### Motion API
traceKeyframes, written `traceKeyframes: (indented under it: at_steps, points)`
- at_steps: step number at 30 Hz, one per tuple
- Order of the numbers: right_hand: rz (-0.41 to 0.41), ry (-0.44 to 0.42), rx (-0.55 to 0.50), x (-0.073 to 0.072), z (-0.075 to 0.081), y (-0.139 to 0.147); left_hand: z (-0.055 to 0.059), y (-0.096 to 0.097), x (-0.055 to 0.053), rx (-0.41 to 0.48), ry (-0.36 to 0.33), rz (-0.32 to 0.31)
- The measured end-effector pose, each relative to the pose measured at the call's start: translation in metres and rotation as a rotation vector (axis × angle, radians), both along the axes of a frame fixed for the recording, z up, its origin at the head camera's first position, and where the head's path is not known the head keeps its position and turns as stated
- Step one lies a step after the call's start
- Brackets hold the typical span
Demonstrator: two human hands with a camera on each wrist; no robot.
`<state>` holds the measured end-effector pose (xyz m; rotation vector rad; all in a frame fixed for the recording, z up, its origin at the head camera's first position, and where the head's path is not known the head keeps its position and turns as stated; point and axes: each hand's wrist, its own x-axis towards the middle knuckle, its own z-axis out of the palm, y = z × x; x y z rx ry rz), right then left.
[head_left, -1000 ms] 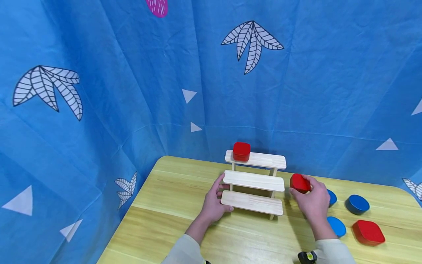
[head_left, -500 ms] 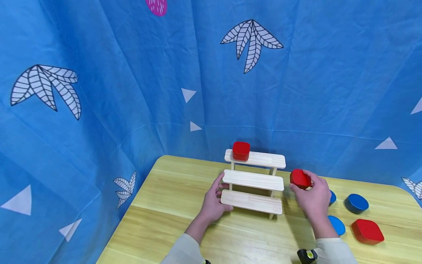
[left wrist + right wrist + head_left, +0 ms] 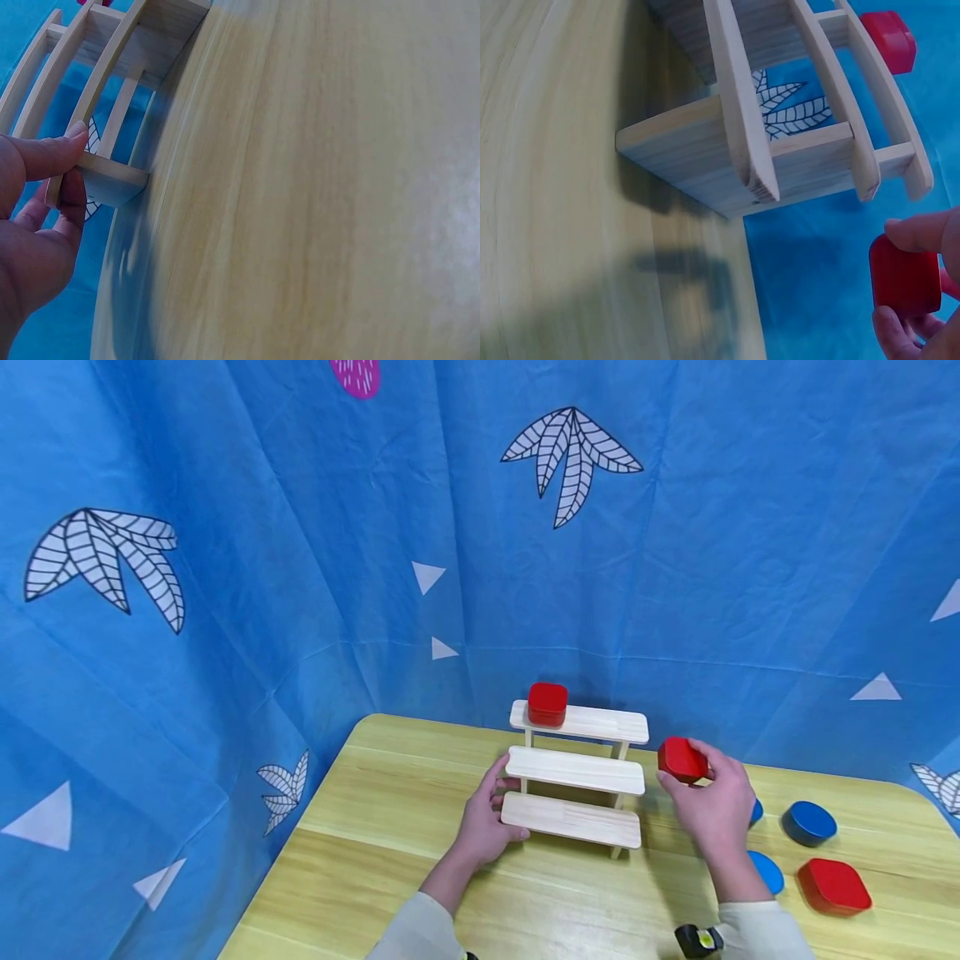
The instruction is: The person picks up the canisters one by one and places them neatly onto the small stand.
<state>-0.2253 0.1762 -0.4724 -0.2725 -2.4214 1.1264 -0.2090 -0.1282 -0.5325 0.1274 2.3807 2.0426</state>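
Note:
A small wooden shelf (image 3: pixel 574 772) with three stepped tiers stands on the table near the back. My left hand (image 3: pixel 482 827) grips the left end of its lowest tier; in the left wrist view the thumb lies on top of the board with fingers beneath. A red rounded-square box (image 3: pixel 547 704) sits at the left of the top tier. To the right of the shelf, my right hand (image 3: pixel 716 802) holds another red rounded-square box (image 3: pixel 681 761) between thumb and fingers, raised above the table. In the right wrist view this held box (image 3: pixel 904 277) is apart from the shelf.
On the table (image 3: pixel 360 827) at the right lie a dark blue round box (image 3: pixel 809 823), a larger red box (image 3: pixel 834 887) and a light blue round piece (image 3: pixel 767 872). Another blue piece (image 3: pixel 756 812) is partly hidden behind my right hand. A blue patterned curtain (image 3: pixel 555 568) hangs behind.
My right hand has lifted the held red box slightly upward. The left hand keeps its grip on the shelf, and the other boxes stay in place.

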Motion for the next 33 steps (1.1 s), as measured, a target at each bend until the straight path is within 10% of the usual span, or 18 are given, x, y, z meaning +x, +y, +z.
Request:
traceKeyframes:
  at_steps: [33]
  points:
    - [0.004, 0.027, -0.035, 0.003, 0.017, -0.008, 0.001, 0.0, 0.0, -0.014, 0.008, -0.008]
